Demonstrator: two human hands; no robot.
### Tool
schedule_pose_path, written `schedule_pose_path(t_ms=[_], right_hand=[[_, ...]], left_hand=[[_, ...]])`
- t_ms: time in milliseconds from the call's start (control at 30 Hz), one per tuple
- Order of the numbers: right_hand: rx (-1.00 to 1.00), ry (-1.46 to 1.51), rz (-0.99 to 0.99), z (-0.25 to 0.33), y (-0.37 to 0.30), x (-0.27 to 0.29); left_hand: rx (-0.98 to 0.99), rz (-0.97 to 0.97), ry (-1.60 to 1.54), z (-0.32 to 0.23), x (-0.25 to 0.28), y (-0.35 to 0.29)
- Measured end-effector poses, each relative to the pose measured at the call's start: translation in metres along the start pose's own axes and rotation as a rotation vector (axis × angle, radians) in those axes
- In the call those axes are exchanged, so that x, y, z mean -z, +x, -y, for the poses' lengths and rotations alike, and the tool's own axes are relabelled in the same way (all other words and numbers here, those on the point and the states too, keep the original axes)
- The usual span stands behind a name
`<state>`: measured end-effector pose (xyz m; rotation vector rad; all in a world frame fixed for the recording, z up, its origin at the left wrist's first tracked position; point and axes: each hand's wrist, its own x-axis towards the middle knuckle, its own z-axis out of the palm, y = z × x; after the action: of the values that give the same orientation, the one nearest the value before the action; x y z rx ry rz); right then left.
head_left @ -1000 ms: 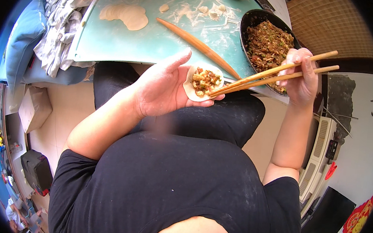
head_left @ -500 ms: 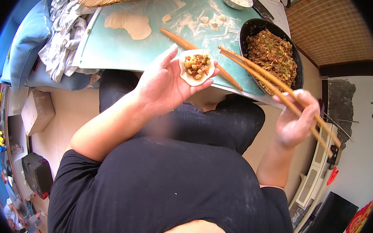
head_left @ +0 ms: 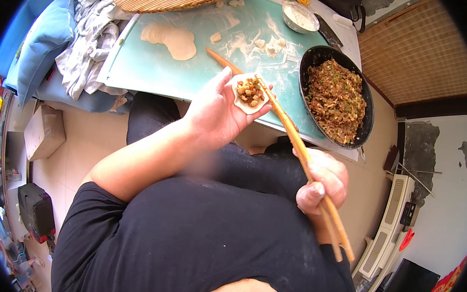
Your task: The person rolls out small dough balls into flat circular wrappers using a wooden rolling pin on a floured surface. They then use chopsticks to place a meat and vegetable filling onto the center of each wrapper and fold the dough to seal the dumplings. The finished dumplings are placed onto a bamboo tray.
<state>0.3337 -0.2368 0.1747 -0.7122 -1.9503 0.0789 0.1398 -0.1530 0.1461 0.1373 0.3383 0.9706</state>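
A round dumpling wrapper (head_left: 243, 108) lies across the fingers of my left hand (head_left: 210, 110), which cradles it palm up. On it sits a small heap of chopped filling (head_left: 250, 91). My right hand (head_left: 325, 180) is closed around a pair of long wooden chopsticks (head_left: 292, 130). Their tips touch or hover right over the filling's edge; I cannot tell which. Beyond my left fingers a wooden rolling pin (head_left: 222, 60) lies on the turquoise mat (head_left: 151, 73), partly hidden by that hand. A black pan (head_left: 305, 75) of minced filling (head_left: 336, 99) stands at the right.
Overlapping wrappers (head_left: 173, 41) lie on the mat's left part, with small dough pieces (head_left: 260, 42) amid scattered flour. Behind are a metal bowl of flour (head_left: 300, 18) and a woven round tray (head_left: 187, 2). A dark knife-like object (head_left: 328, 31) lies beside the bowl.
My right hand has swung left and toward my body, bringing the chopstick tips from near the pan to the filling on the wrapper. The left hand still holds the wrapper.
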Motion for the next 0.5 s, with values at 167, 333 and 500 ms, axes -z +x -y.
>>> schedule_pose_path(t_ms=[167, 333, 500], right_hand=[[0.052, -0.022, 0.033, 0.0, 0.002, 0.0], [0.11, -0.055, 0.092, 0.003, 0.008, 0.011], [-0.046, 0.098, 0.065, 0.0, -0.003, 0.015]], left_hand=[[0.04, -0.013, -0.024, -0.002, -0.002, 0.006], [0.101, 0.015, -0.071, 0.002, -0.002, 0.016], [0.167, 0.057, -0.078, -0.001, -0.005, 0.015]])
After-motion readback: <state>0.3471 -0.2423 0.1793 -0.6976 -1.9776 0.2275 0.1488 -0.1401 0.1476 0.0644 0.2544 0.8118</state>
